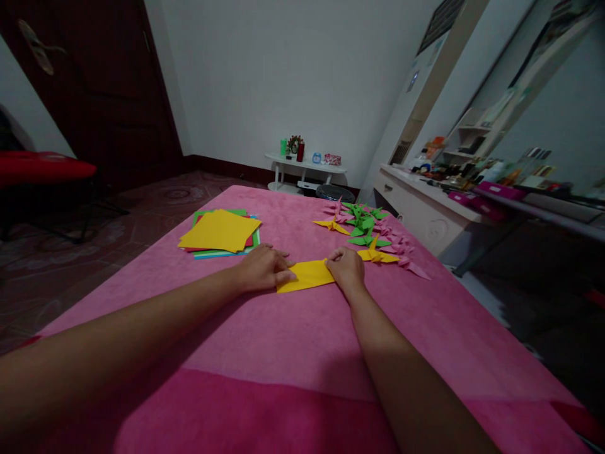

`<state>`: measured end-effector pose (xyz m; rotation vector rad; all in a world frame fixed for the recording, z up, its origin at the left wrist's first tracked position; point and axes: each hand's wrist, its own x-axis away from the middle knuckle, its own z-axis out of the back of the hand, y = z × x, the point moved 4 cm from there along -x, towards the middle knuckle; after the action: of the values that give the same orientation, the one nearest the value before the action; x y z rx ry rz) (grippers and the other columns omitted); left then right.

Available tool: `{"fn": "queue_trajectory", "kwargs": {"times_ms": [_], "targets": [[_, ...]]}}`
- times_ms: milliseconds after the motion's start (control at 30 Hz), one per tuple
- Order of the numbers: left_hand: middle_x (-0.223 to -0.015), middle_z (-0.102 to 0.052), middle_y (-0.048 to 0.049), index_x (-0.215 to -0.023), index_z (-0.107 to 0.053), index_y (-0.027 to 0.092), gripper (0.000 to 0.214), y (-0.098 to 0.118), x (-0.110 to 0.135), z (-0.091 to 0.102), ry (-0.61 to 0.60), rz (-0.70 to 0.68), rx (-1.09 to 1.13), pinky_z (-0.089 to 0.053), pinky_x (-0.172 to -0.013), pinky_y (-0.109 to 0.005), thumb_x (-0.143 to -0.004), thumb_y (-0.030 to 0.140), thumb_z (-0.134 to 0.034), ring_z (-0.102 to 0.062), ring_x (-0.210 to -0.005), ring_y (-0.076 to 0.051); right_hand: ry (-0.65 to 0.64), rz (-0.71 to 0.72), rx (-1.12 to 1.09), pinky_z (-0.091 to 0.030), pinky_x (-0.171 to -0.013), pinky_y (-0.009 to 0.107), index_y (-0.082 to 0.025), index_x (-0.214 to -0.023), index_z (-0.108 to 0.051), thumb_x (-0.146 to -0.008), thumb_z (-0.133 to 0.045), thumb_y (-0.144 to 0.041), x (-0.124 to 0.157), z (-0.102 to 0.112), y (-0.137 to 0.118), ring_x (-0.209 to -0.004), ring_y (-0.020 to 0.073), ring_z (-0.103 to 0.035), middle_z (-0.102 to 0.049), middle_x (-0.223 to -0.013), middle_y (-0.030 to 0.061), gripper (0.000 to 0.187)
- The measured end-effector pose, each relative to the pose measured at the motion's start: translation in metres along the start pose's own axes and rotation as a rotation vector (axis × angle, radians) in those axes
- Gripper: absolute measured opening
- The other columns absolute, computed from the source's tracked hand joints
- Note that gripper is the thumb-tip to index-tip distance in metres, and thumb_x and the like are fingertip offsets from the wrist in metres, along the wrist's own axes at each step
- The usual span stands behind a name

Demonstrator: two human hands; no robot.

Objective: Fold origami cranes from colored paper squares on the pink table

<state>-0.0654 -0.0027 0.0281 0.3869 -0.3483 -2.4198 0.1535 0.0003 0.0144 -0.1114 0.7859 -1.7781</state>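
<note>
A yellow sheet of origami paper (pixel 309 275), folded into a long rectangle, lies on the pink cloth in front of me. My left hand (pixel 262 268) holds its left end, with the thumb on top and the fingers along the far edge. At the right end, my right hand (pixel 347 270) pinches the upper edge between thumb and fingertips. Just beyond that hand sits a yellow folded paper crane (pixel 375 253). Whatever lies under my palms is hidden.
A stack of coloured square paper (pixel 220 230), yellow on top, lies at the left. Green cranes (pixel 363 222), pink cranes (pixel 399 243) and another yellow crane (pixel 332 226) cluster at the right. Past the bed's right side stands a cluttered dresser (pixel 425 195); a low white table (pixel 307 164) stands beyond.
</note>
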Motion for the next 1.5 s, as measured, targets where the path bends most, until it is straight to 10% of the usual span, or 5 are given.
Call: {"fn": "queue_trajectory", "kwargs": {"times_ms": [367, 600, 900, 1300, 1500], "targets": [[-0.113, -0.066, -0.0056, -0.097, -0.07, 0.025, 0.045, 0.004, 0.006, -0.009, 0.115, 0.084, -0.057, -0.025, -0.102, -0.047, -0.068, 0.058, -0.063, -0.051, -0.116, -0.029, 0.107, 0.258, -0.07, -0.04, -0.088, 0.037, -0.022, -0.096, -0.062, -0.074, -0.055, -0.02, 0.027, 0.007, -0.052, -0.101, 0.024, -0.054, -0.064, -0.101, 0.0071, 0.023], [-0.102, -0.068, -0.0097, -0.103, -0.067, 0.02, 0.032, -0.005, 0.011, -0.015, 0.165, 0.012, -0.138, -0.028, -0.103, -0.043, -0.074, 0.032, -0.059, -0.058, -0.101, -0.026, -0.296, 0.437, -0.382, -0.013, -0.109, 0.051, -0.02, -0.141, -0.024, -0.086, -0.039, -0.053, 0.08, -0.036, -0.123, -0.138, 0.0275, -0.014, -0.025, -0.149, 0.0101, 0.065], [-0.116, -0.062, -0.0102, -0.112, -0.064, 0.025, 0.042, -0.004, 0.01, -0.007, 0.08, 0.025, -0.165, -0.027, -0.103, -0.05, -0.072, 0.039, -0.061, -0.058, -0.104, -0.031, -0.523, 0.429, -0.35, 0.003, -0.109, 0.055, -0.027, -0.145, -0.013, -0.087, -0.022, -0.064, 0.072, -0.048, -0.101, -0.14, 0.0263, 0.006, -0.012, -0.153, 0.0045, 0.069], [-0.138, -0.045, -0.0011, -0.126, -0.052, 0.033, 0.065, -0.005, 0.012, -0.003, -0.129, 0.018, -0.144, -0.023, -0.105, -0.047, -0.072, 0.069, -0.049, -0.033, -0.132, -0.028, -0.432, 0.39, 0.154, -0.001, -0.109, 0.054, -0.021, -0.146, -0.007, -0.089, -0.017, -0.058, 0.028, -0.021, -0.02, -0.139, 0.0268, 0.008, -0.007, -0.154, 0.0075, 0.069], [-0.131, -0.053, -0.0103, -0.114, -0.061, 0.021, 0.049, 0.05, 0.013, 0.005, -0.062, 0.064, -0.332, -0.019, -0.105, -0.053, -0.082, 0.055, -0.048, -0.04, -0.126, -0.03, -0.37, 0.394, 0.412, -0.006, -0.107, 0.057, -0.019, -0.146, -0.012, -0.092, -0.022, -0.048, 0.03, -0.021, -0.015, -0.139, 0.0298, 0.004, -0.01, -0.153, 0.0099, 0.062]]}}
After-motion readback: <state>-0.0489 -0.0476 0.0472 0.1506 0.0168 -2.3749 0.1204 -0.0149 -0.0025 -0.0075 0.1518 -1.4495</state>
